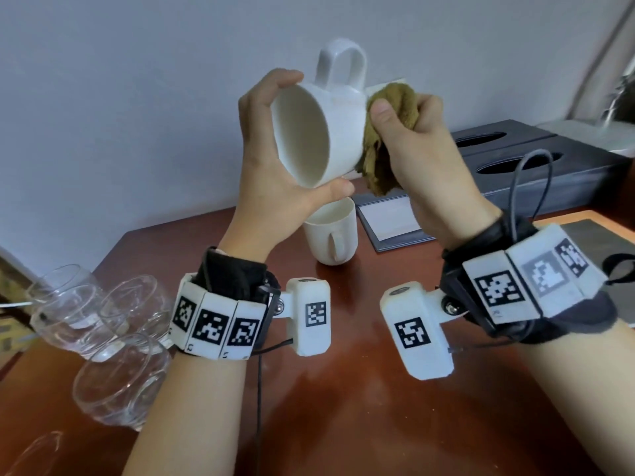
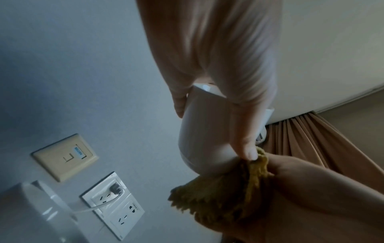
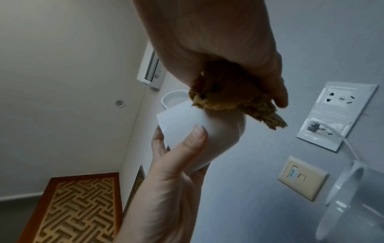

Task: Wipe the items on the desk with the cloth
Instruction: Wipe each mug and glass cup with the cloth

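Tilting the white mug (image 1: 323, 132) sideways in my left hand (image 1: 271, 173), grip around its rim, so my right hand (image 1: 422, 142), bunching the cloth (image 1: 385, 139), can wipe its base.

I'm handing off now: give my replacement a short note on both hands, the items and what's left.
Left hand grips the white mug, tilted on its side in the air, handle up.
Right hand holds the bunched olive cloth against the mug's base end.
Second white mug stands on the desk; clear glasses at the left edge.
Can't tell which are wiped.
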Demonstrator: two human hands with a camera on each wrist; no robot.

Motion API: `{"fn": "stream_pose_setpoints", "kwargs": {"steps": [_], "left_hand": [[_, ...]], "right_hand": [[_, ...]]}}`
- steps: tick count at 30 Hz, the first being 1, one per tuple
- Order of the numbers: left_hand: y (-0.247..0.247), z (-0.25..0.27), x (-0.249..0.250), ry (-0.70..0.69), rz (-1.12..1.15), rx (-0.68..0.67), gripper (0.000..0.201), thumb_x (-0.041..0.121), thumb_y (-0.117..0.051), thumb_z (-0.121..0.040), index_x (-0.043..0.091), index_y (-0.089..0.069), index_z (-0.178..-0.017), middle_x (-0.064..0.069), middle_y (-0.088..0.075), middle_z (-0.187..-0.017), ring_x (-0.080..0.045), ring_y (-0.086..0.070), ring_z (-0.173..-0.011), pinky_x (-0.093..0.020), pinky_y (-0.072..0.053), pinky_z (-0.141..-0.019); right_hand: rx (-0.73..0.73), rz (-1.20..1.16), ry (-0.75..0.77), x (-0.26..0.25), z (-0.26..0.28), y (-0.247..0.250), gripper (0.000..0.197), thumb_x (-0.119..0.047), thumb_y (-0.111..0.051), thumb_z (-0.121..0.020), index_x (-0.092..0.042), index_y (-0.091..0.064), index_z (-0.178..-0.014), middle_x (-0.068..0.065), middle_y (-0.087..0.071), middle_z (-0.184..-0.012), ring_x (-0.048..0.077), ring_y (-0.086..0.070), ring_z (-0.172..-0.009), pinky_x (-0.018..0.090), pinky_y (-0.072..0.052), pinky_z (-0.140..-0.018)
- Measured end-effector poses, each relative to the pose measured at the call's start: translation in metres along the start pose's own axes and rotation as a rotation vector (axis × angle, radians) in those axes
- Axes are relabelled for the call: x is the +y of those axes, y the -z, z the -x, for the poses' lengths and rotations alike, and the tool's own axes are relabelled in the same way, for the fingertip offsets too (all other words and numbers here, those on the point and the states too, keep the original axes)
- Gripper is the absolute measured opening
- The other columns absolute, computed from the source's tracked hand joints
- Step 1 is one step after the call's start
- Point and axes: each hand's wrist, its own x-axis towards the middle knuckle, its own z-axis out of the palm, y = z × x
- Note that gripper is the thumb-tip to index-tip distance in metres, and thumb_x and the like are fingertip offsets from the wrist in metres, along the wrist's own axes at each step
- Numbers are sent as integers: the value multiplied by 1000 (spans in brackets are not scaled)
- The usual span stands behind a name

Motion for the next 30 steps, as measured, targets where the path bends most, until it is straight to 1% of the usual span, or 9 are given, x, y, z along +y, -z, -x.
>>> {"fn": "stream_pose_setpoints", "kwargs": {"steps": [5, 10, 14, 16, 19, 21, 25, 27, 30], "left_hand": [[-4, -1, -8, 43, 8, 29, 83, 25, -85, -59, 29, -29, -120, -16, -34, -133, -30, -44, -124, -46, -44, -100], [-7, -1, -9, -166, -168, 96, 72, 27, -80, -67, 20, -35, -122, 11, -28, -121, -11, -36, -118, -23, -36, -103], [-10, -1, -7, -245, -193, 94, 72, 26, -83, -64, 20, -36, -118, 1, -31, -119, -16, -37, -118, -20, -32, -103], [-10, 0, -6, -237, -176, 85, 74, 25, -83, -62, 19, -36, -118, 1, -31, -119, -12, -36, -117, -17, -30, -104], [-10, 2, -4, -180, -121, 78, 76, 23, -83, -58, 22, -34, -117, 3, -27, -120, -10, -34, -118, -17, -29, -105], [-10, 4, -3, -117, -64, 52, 78, 22, -82, -57, 29, -32, -117, 3, -27, -123, -16, -35, -121, -27, -34, -106], [-10, 5, -5, 56, 38, -59, 88, 20, -77, -64, 19, -16, -128, -20, -24, -137, -34, -35, -130, -49, -39, -105], [-9, 6, -8, 169, 127, -114, 99, 23, -74, -69, 6, -6, -139, -19, -20, -146, -29, -34, -135, -48, -38, -108], [-9, 4, -1, 344, 316, -112, 110, 37, -67, -71, 12, 7, -149, -11, -24, -153, -16, -38, -136, -40, -38, -110]], "right_hand": [[-99, 14, 79, 3, 7, -3, 16, -30, -51, -93, -24, -38, -98, -3, -41, -108, 23, -45, -118, 45, -42, -100], [-119, 58, 163, 1, 13, -8, 23, -24, -59, -89, -21, -40, -103, -1, -40, -109, 19, -44, -116, 30, -39, -99], [-120, -172, -7, -3, 8, -4, 29, -39, -64, -70, -26, -48, -91, 18, -51, -121, 24, -58, -96, 34, -47, -72], [-117, -286, -92, -2, 4, 0, 28, -30, -67, -78, -19, -49, -96, 16, -57, -111, 22, -61, -86, 33, -50, -64], [-82, -431, -222, 1, -5, 7, 29, -18, -58, -93, -6, -44, -115, 15, -60, -99, 27, -62, -82, 50, -53, -77], [-91, -461, -274, 0, -8, 9, 41, -20, -57, -93, -2, -43, -127, 19, -63, -110, 32, -66, -91, 54, -52, -83], [-84, -435, -192, 4, -7, 11, 29, -14, -57, -93, -7, -42, -116, 10, -61, -87, 18, -62, -66, 31, -55, -57], [-79, -339, -96, 7, -4, 9, 23, -15, -60, -91, -14, -41, -104, 3, -57, -81, 14, -58, -59, 24, -46, -49], [-57, -244, 35, 9, -5, 6, 27, -20, -64, -83, -22, -39, -93, 5, -56, -86, 16, -57, -65, 24, -43, -49]]}}
